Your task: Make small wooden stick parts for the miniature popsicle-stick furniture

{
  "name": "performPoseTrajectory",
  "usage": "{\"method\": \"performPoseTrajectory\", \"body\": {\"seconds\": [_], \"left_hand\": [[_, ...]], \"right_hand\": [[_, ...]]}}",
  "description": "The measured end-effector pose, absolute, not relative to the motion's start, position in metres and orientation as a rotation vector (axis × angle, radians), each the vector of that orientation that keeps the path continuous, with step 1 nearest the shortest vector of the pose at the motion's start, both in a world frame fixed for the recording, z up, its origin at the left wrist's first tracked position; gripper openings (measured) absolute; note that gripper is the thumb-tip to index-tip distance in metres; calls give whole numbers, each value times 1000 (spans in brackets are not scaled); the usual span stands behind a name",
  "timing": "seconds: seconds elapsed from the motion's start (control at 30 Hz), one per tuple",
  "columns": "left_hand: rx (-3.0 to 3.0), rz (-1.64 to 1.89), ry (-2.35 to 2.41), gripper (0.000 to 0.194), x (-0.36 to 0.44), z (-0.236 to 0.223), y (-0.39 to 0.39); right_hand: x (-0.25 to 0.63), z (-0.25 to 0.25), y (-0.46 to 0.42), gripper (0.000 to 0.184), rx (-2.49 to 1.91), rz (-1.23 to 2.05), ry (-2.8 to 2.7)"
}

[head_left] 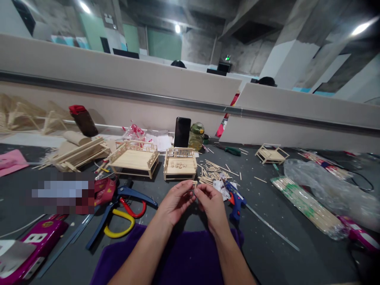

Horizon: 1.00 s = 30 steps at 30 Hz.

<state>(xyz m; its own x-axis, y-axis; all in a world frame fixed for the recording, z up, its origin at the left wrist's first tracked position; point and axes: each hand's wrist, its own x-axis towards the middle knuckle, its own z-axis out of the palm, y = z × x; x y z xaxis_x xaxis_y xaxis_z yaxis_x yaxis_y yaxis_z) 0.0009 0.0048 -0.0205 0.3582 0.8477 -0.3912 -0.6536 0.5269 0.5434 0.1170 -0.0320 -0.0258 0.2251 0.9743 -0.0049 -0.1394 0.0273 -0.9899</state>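
Just past a purple cloth point(190, 257), to the right of a yellow handle point(119, 234), pinching a tiny wooden piece point(194, 184) between the left hand point(177, 201) and the right hand point(211, 202), near a little wooden bench point(180, 171). Close, on the right, to loose sticks point(214, 172) and a blue glue gun point(236, 205).

Your bare left forearm point(145, 248) and right forearm point(232, 253) slant forward and inward; your left hand point(175, 202) and right hand point(212, 202) sit close together in front of you, fingers point(182, 187) bent in a pinch.
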Motion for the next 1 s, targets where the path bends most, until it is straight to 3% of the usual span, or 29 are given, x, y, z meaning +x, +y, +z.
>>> {"method": "performPoseTrajectory", "body": {"seconds": [0.4, 1.0], "left_hand": [[617, 993, 767, 27, -3, -15, 5], [778, 1034, 864, 24, -4, -12, 3]], "right_hand": [[125, -28, -31, 28, -1200, 1046, -922], [123, -29, -32, 26, -1190, 1040, -957]]}}
